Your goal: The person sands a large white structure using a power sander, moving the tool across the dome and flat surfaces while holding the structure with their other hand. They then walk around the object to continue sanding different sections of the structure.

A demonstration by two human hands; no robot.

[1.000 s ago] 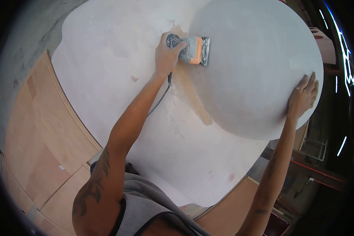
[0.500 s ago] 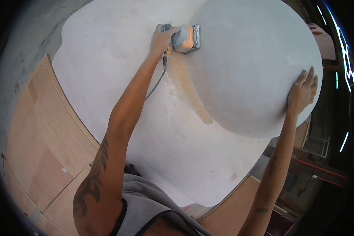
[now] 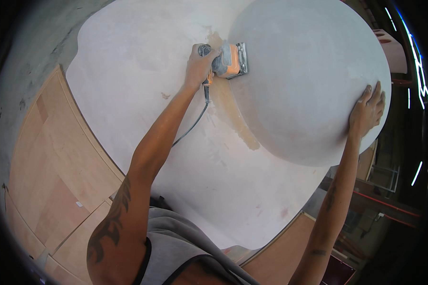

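Orange-bodied, the sander (image 3: 230, 61) is pressed against the left flank of a large pale grey dome (image 3: 314, 80), right where the dome meets the white curved shell (image 3: 138, 90) beneath it; the left hand (image 3: 199, 64) has its grip wrapped tight around the sander's rear handle, fingers curled over the top, the arm stretched out long; a dark cord (image 3: 195, 124) drops from the handle and lies along the shell beside the forearm; a tan strip (image 3: 235, 118) runs down the seam between dome and shell, starting just under the tool; the right hand (image 3: 367, 114) lies flat on the dome's far right edge, its grip spread, palm down and fingers pointing up, pinching nothing; the two hands are well apart, with the bulge of the dome between them; plywood panels (image 3: 47, 161) lie along the shell's lower left edge; a grey sleeveless shirt (image 3: 176, 242) shows at the bottom.
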